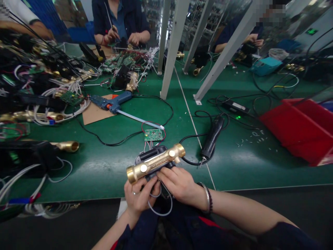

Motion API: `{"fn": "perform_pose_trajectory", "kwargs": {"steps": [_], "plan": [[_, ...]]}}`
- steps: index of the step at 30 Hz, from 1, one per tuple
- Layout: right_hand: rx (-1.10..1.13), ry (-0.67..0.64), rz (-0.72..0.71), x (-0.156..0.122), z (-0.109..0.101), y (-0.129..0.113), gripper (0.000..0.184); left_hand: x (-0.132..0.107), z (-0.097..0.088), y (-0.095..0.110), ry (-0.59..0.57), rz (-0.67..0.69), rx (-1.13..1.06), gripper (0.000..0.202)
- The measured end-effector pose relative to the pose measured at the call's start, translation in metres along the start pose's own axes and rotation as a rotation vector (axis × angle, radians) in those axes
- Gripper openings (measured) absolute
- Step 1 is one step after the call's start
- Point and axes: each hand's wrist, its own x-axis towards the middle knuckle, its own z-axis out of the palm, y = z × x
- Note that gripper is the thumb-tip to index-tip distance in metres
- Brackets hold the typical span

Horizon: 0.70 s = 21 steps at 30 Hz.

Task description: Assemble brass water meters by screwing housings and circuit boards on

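Brass pipe (157,163) looks heavy, stiff | grip mid-barrel, sparing fragile circuit board (153,134) | left hand (137,198), right hand (180,184): fingers clamped on black casing (156,151)

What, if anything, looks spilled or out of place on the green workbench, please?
Small pale bits lie scattered on the green workbench beside the red bin. They look odd because they lie loose, in no container; too small to identify.

1 held brass fitting (156,164), 1 glue gun (114,103), 1 screwdriver (213,137), 4 posts (173,45)
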Motion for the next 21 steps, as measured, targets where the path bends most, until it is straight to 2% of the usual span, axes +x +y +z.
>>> {"fn": "perform_pose_trajectory", "kwargs": {"steps": [4,7,9,11,12,14,16,18,19,21], "plan": [[0.059,0.008,0.033,-0.011,-0.003,-0.004,0.035,0.002,-0.001,0.000,0.005,0.011,-0.009,0.004],[0.116,0.079,0.132,-0.024,-0.013,0.009,0.026,0.005,-0.001,0.000,0.022,0.031,-0.008,0.004],[0.058,0.208,0.310,-0.032,-0.023,0.033,0.027,0.006,-0.001,-0.001,0.016,0.046,-0.013,0.004],[-0.067,0.303,0.609,-0.039,-0.032,0.066,0.029,0.005,-0.001,-0.004,0.012,0.074,-0.013,0.004],[-0.109,0.310,0.784,-0.042,-0.035,0.085,0.034,0.003,0.000,-0.006,0.010,0.094,-0.007,0.005],[-0.045,0.298,1.128,-0.049,-0.037,0.119,0.060,0.000,0.001,-0.011,0.013,0.127,0.017,0.009],[0.126,0.323,1.364,-0.055,-0.032,0.144,0.086,-0.003,0.003,-0.014,0.008,0.144,0.035,0.012],[0.267,0.381,1.462,-0.059,-0.026,0.159,0.094,-0.004,0.003,-0.015,0.008,0.136,0.034,0.011],[0.312,0.409,1.471,-0.059,-0.025,0.162,0.091,-0.003,0.003,-0.015,0.010,0.134,0.028,0.009],[0.419,0.441,1.451,-0.059,-0.028,0.162,0.072,-0.001,0.002,-0.013,0.022,0.126,0.016,0.006]]}}
